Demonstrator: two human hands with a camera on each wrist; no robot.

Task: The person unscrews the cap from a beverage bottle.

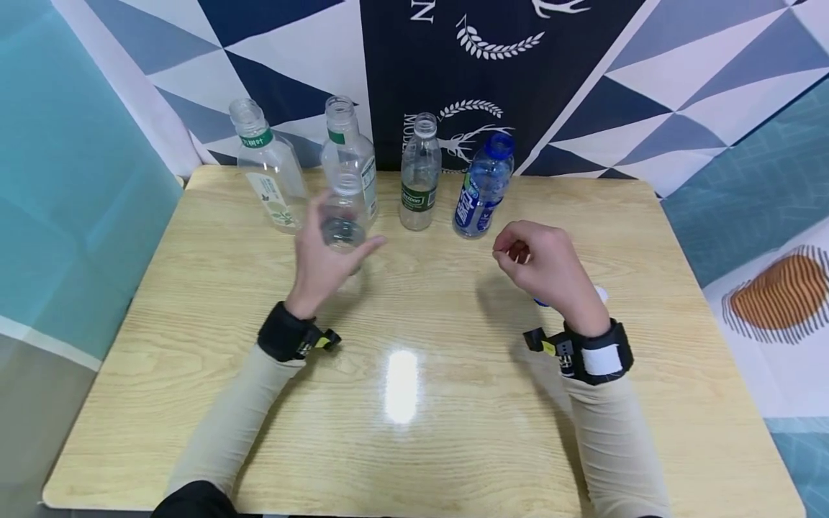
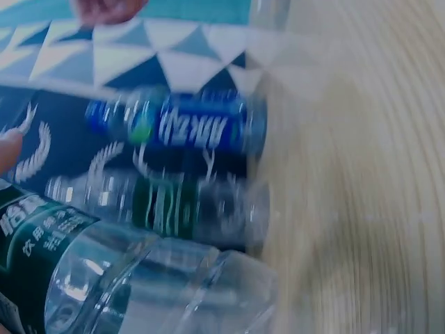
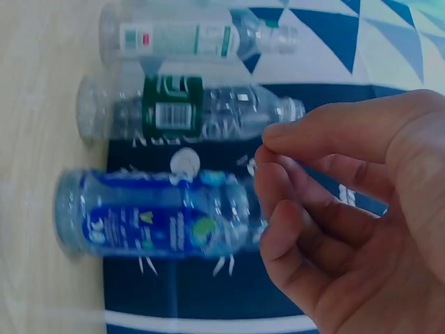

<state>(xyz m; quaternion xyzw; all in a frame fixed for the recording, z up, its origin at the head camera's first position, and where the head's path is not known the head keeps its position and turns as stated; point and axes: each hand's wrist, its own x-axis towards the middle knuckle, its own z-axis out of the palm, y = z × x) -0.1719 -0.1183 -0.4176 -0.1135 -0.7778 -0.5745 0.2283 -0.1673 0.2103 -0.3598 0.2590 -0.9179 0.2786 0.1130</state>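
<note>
My left hand (image 1: 327, 248) is around a clear plastic bottle (image 1: 345, 205), its thumb and fingers spread to either side. In the left wrist view this bottle shows a dark green label (image 2: 42, 243), with a small gap between thumb (image 2: 10, 152) and bottle. My right hand (image 1: 547, 266) is above the table, to the right of a blue-labelled bottle (image 1: 479, 191). Its fingers are curled and the thumb tip (image 3: 281, 133) meets the index finger, with nothing visible between them. Beside the blue-labelled bottle stands a slim bottle with a green label (image 1: 418, 198).
Behind the left hand stand two larger clear bottles, one at the left (image 1: 275, 180) and one nearer the middle (image 1: 342, 155). Under the right hand lie a white cap (image 1: 601, 293) and a small blue piece (image 1: 541, 302). A patterned cloth (image 1: 583, 122) hangs behind the wooden table (image 1: 453, 432).
</note>
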